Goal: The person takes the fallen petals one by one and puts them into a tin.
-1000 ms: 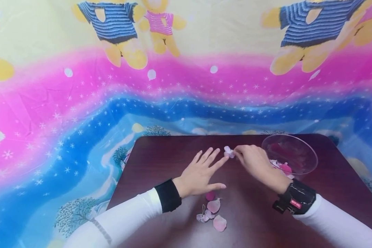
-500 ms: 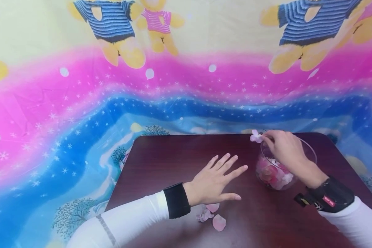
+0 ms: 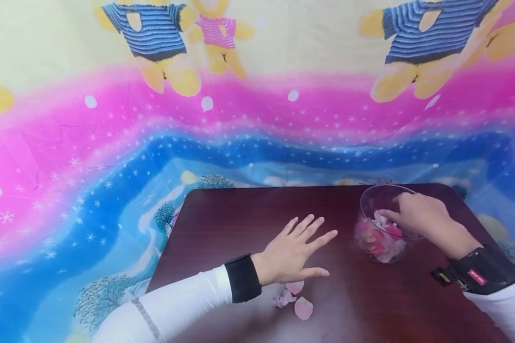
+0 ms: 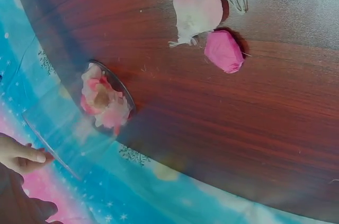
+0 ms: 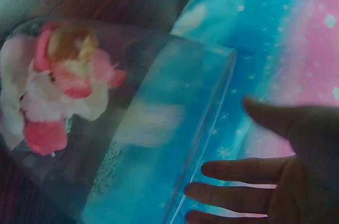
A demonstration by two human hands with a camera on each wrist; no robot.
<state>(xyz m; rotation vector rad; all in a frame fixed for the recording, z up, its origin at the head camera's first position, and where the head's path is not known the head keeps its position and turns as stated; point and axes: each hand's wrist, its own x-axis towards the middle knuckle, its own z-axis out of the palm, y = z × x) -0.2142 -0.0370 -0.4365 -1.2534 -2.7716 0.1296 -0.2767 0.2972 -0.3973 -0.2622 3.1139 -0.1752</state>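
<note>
A clear glass bowl point(image 3: 367, 202) stands at the right of a dark wooden table point(image 3: 240, 224), with pink and white petals point(image 3: 375, 242) in its bottom. My right hand point(image 3: 392, 214) is at the bowl's mouth, its fingers just inside the rim. In the right wrist view its fingers point(image 5: 233, 195) are straight and hold nothing beside the bowl's rim point(image 5: 212, 118). My left hand point(image 3: 313, 247) lies flat on the table left of the bowl, fingers spread. Three loose petals point(image 3: 302, 307) lie just below it, and they also show in the left wrist view as loose petals point(image 4: 198, 12).
A bright cloth point(image 3: 111, 166) printed with bears, stars and pink and blue bands hangs behind and around the table. The table's far edge point(image 3: 283, 186) runs close behind the bowl. A crumpled pink petal point(image 4: 224, 50) lies near the pale ones.
My right hand carried a pale petal from the table's middle up to the bowl and let it go inside. The left hand slid slightly right and stayed flat.
</note>
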